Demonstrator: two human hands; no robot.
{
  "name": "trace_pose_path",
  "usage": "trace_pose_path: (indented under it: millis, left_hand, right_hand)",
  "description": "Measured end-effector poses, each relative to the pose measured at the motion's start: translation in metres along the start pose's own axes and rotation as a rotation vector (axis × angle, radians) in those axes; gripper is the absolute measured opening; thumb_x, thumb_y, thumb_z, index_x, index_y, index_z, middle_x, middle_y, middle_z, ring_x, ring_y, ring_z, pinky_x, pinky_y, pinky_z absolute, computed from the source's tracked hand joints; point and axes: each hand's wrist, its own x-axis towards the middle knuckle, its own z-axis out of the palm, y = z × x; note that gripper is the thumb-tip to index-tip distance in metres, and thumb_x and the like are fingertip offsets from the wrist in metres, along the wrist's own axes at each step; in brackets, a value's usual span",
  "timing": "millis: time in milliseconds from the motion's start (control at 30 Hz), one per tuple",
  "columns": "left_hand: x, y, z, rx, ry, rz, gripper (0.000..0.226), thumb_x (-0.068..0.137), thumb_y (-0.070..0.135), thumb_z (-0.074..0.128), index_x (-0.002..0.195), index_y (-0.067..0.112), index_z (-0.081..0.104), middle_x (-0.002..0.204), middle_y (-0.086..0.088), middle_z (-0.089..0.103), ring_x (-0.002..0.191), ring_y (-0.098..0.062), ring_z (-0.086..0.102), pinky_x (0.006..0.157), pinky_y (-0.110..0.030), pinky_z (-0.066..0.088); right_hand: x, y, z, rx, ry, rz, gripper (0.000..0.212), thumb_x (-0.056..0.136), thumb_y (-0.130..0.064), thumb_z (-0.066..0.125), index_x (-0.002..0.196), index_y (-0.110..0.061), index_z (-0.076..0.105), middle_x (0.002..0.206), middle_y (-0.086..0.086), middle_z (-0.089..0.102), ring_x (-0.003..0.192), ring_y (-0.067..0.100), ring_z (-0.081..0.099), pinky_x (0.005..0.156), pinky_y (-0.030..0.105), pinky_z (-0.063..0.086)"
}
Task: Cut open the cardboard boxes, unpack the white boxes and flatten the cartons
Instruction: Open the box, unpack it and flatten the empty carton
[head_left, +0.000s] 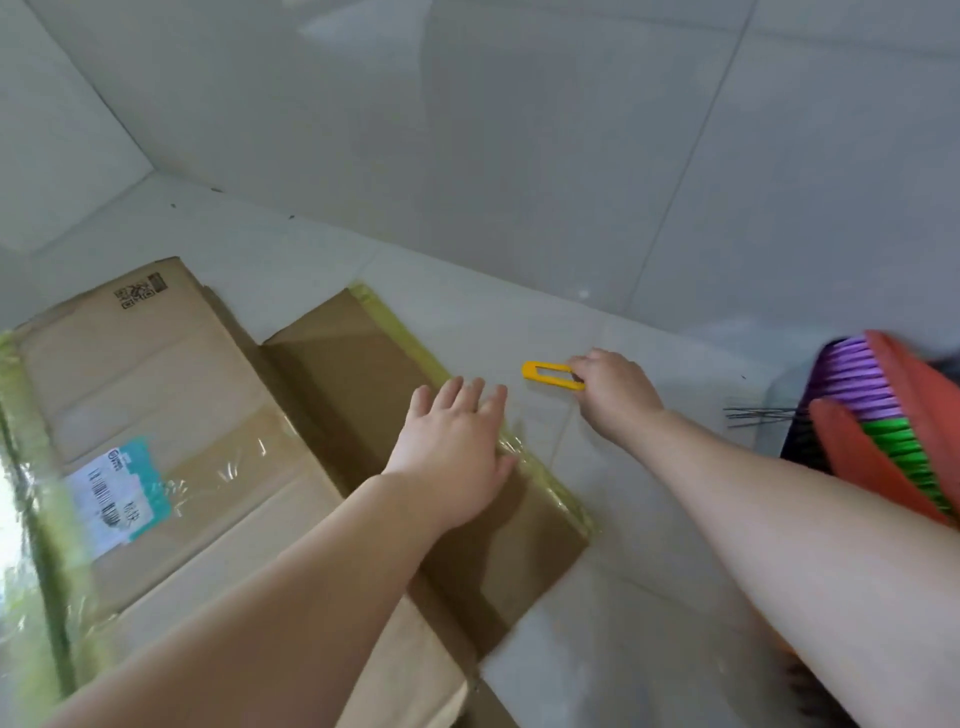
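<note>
A flattened brown carton (218, 415) lies on the white tiled floor, with clear and yellowish tape along its edges and a white and teal shipping label (117, 501) on its left part. My left hand (452, 452) rests flat with straight fingers on the carton's darker right flap, near its taped edge. To the right of the carton, my right hand (615, 392) pinches one end of a yellow box cutter (550, 375) that lies on the floor. No white boxes are in view.
A broom (878, 410) with an orange frame and purple and green bristles lies at the right edge. Grey tiled walls (467, 130) meet the floor just behind the carton, forming a corner at the upper left.
</note>
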Motion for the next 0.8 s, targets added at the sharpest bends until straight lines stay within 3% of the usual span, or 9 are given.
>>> trace_pose_path:
  millis: [133,400,633,800]
  left_hand:
    - [0.022,0.007,0.011,-0.013,-0.032,0.005,0.070,0.091,0.047,0.045,0.147,0.020,0.014,0.149,-0.001,0.028,0.139,-0.022,0.021,0.112,-0.039,0.017]
    - [0.023,0.005,0.013,-0.049,-0.028,-0.011,0.064,0.091,0.038,0.045,0.146,0.022,0.016,0.147,-0.001,0.030,0.137,-0.020,0.024,0.111,-0.035,0.015]
    - [0.023,-0.005,-0.007,0.023,-0.056,0.060,0.057,0.092,0.033,0.044,0.144,0.021,0.024,0.140,0.001,0.038,0.132,-0.020,0.031,0.111,-0.036,0.021]
    - [0.020,-0.011,-0.021,-0.005,0.000,0.075,0.051,0.090,0.033,0.045,0.139,0.021,0.033,0.135,0.000,0.044,0.128,-0.021,0.037,0.108,-0.036,0.026]
  right_hand:
    - [0.035,0.022,0.028,0.092,-0.035,0.058,0.023,0.082,-0.003,0.051,0.101,-0.010,0.061,0.106,0.013,0.049,0.099,0.033,0.051,0.079,0.033,0.042]
    - [0.063,0.039,0.041,0.053,0.023,0.081,0.026,0.090,-0.018,0.055,0.114,-0.021,0.063,0.103,0.016,0.054,0.100,0.036,0.049,0.077,0.036,0.040]
    - [0.060,0.027,0.025,0.102,0.017,0.159,0.028,0.090,-0.027,0.058,0.117,-0.019,0.061,0.112,0.015,0.051,0.110,0.035,0.045,0.087,0.037,0.039]
    - [0.039,-0.008,-0.009,0.149,0.047,0.076,0.031,0.092,-0.032,0.056,0.116,-0.013,0.062,0.115,0.014,0.050,0.113,0.033,0.044,0.089,0.037,0.039]
